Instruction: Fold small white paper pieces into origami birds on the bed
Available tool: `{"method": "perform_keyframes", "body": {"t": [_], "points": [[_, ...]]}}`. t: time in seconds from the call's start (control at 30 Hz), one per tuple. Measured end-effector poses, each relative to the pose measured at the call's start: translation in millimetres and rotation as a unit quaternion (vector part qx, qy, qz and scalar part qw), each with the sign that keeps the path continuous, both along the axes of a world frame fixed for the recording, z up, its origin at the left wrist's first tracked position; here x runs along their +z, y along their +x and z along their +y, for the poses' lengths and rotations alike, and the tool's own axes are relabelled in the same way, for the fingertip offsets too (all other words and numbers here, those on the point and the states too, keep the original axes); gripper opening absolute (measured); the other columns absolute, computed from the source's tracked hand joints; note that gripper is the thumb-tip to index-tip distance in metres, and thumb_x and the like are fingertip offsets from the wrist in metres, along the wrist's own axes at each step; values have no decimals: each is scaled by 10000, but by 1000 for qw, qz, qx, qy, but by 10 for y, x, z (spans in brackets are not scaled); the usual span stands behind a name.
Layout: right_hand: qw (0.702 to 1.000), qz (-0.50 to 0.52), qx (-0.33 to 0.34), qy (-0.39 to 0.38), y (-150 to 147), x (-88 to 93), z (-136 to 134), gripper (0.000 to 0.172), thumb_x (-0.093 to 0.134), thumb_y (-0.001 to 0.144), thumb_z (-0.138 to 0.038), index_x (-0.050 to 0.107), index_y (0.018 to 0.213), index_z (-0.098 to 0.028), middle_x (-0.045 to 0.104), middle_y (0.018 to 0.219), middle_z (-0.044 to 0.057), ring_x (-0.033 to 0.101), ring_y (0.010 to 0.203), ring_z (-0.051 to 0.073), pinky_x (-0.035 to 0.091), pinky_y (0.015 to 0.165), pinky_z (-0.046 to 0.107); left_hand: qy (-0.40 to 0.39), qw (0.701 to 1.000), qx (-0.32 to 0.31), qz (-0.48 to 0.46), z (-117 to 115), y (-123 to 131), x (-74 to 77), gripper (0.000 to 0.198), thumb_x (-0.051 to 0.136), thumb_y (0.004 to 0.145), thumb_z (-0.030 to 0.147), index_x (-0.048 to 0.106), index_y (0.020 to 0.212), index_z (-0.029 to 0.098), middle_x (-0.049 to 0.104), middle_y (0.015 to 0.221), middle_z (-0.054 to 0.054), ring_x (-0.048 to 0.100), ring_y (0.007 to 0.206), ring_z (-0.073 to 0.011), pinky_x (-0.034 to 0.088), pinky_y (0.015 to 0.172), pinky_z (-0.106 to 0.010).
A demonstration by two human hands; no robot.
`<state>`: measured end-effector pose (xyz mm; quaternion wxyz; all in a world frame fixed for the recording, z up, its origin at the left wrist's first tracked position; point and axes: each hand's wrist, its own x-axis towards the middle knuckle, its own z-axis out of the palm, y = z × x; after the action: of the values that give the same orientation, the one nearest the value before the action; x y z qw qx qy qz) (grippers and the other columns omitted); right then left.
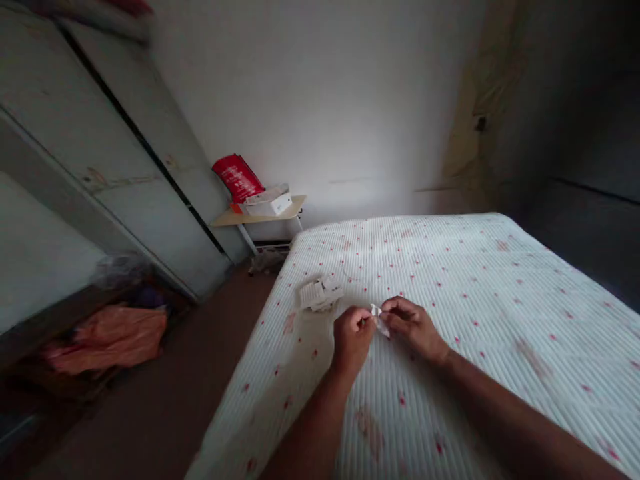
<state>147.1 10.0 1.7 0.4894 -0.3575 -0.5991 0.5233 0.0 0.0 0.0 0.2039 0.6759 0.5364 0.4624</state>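
Both my hands meet over a white quilted mattress (475, 280) dotted with small red marks. My left hand (351, 338) and my right hand (413, 327) each pinch one end of a small white scrap, perhaps paper or plastic (379, 319), held just above the bed. The fingers of both hands are curled closed on it. A little to the upper left of my left hand lies a small pile of white folded pieces (320, 293) on the mattress.
A small side table (260, 217) with a red bag (238, 177) and white boxes (271, 201) stands by the far wall. A grey wardrobe (125, 167) runs along the left. Orange cloth (110, 337) lies on the brown floor (165, 400).
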Motion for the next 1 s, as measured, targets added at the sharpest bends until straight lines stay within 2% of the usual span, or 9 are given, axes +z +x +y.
{"method": "perform_keyframes", "body": {"t": [0.13, 0.27, 0.43, 0.6, 0.73, 0.83, 1.0], "points": [[999, -32, -22, 30, -47, 6, -32, 218, 644, 737, -371, 546, 789, -183, 495, 635, -29, 454, 537, 92, 379, 485, 212, 16, 1000, 7, 15, -27, 42, 29, 115, 514, 690, 121, 565, 594, 157, 520, 587, 24, 475, 598, -101, 342, 576, -200], [997, -37, -50, 37, -59, -25, -25, 204, 620, 754, -378, 565, 772, -183, 510, 639, -21, 464, 537, 98, 387, 491, 221, 11, 999, -18, -26, -41, 30, 45, 140, 486, 712, 120, 559, 598, 157, 528, 603, 20, 491, 616, -100, 354, 588, -194], [999, 0, -32, 2, -53, -31, -11, 247, 643, 726, -404, 559, 767, -176, 519, 615, -23, 465, 518, 97, 391, 481, 226, -18, 997, -42, -65, -50, 1, 55, 134, 488, 739, 155, 572, 635, 155, 533, 612, 24, 491, 611, -95, 354, 584, -187], [999, 20, -20, -27, -45, 36, -7, 278, 657, 703, -432, 570, 742, -171, 527, 586, -24, 476, 515, 101, 399, 487, 235, -44, 995, -53, -79, -52, 2, 61, 133, 495, 750, 194, 587, 663, 153, 535, 617, 27, 484, 608, -94, 356, 588, -184], [999, 28, 2, -42, -18, 82, -6, 267, 629, 733, -431, 597, 746, -166, 540, 563, -21, 490, 506, 105, 418, 506, 250, -63, 992, -62, -90, -52, 8, 60, 163, 487, 765, 227, 587, 659, 154, 527, 603, 32, 473, 596, -93, 353, 578, -184], [998, 28, 20, -47, -4, 75, -4, 263, 610, 755, -424, 601, 762, -162, 550, 564, -19, 501, 514, 106, 420, 525, 255, -70, 992, -57, -84, -50, 9, 52, 171, 483, 766, 228, 581, 646, 153, 504, 579, 38, 452, 575, -88, 340, 560, -184], [998, 31, 20, -49, -15, 38, 9, 254, 685, 696, -393, 600, 755, -160, 553, 573, -29, 480, 509, 91, 380, 501, 232, -65, 995, -43, -65, -31, -4, 33, 114, 516, 720, 195, 590, 646, 149, 496, 578, 42, 438, 570, -86, 330, 554, -184]]}}
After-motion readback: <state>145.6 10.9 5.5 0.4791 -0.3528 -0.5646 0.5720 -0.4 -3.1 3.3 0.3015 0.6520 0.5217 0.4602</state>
